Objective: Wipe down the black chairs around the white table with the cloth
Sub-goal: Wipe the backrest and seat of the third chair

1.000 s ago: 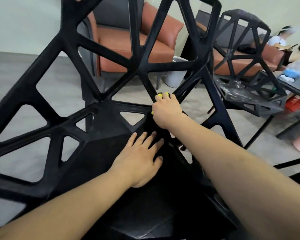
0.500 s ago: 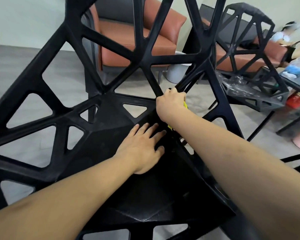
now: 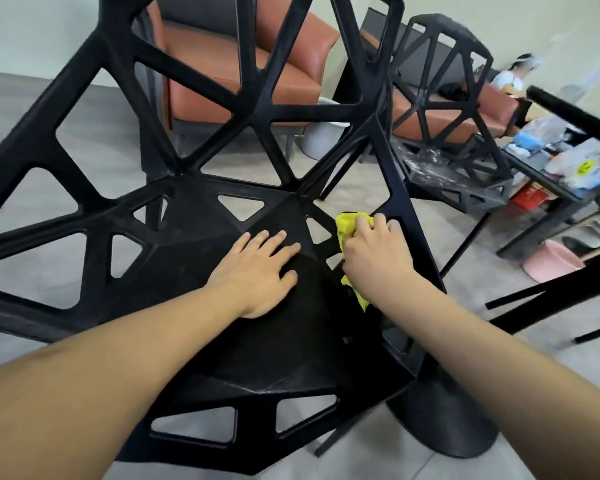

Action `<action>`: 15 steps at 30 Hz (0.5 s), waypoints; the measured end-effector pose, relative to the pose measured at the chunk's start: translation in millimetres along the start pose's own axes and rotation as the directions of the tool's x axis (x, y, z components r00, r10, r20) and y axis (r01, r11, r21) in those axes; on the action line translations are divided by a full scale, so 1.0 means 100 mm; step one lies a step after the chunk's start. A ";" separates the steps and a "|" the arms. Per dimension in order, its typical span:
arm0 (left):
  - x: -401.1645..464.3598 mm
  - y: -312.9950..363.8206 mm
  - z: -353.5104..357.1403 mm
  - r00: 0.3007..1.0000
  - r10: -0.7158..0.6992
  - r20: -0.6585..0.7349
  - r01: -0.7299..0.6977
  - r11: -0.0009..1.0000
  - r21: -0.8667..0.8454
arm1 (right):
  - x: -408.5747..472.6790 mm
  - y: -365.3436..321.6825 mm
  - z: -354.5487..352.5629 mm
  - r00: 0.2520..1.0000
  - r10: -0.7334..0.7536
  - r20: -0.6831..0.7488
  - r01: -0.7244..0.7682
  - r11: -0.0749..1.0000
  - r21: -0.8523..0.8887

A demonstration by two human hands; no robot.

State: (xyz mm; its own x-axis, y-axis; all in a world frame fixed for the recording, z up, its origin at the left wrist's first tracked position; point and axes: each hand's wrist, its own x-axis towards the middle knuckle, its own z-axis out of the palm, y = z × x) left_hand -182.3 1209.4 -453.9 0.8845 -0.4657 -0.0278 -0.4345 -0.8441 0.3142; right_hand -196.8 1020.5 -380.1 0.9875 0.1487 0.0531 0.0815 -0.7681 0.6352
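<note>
Two hands on black chair (image 3: 194, 209); 2nd chair (image 3: 461, 157), orange sofa (image 3: 222, 77) behind.

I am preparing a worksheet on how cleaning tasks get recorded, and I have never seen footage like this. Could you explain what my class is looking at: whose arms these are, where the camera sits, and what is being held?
There is no machine here. A person wears one wide-angle camera on the head, so you look forward and down along their own two bare arms. The left hand lies flat, fingers straight, on the seat of a black plastic chair with triangular cut-outs, apparently steadying it. The right hand has its grip closed round a crumpled bright yellow cloth, pressing it against a strut at the seat's right side. Behind stand a second matching black chair and an orange-brown cushioned armchair.
</note>
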 end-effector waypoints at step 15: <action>0.06 0.02 0.11 0.936 -0.295 -0.192 0.305 0.952 0.025 | 1.16 -0.66 0.25 0.986 0.051 -0.162 0.091 0.645 0.759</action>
State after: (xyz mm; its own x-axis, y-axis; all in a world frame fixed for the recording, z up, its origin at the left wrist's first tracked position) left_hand -180.0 1202.1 -464.2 0.9887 -0.1359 0.0632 -0.1479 -0.9524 0.2665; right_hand -84.0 1072.6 -435.0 0.9555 0.2081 0.2091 0.2451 -0.9545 -0.1701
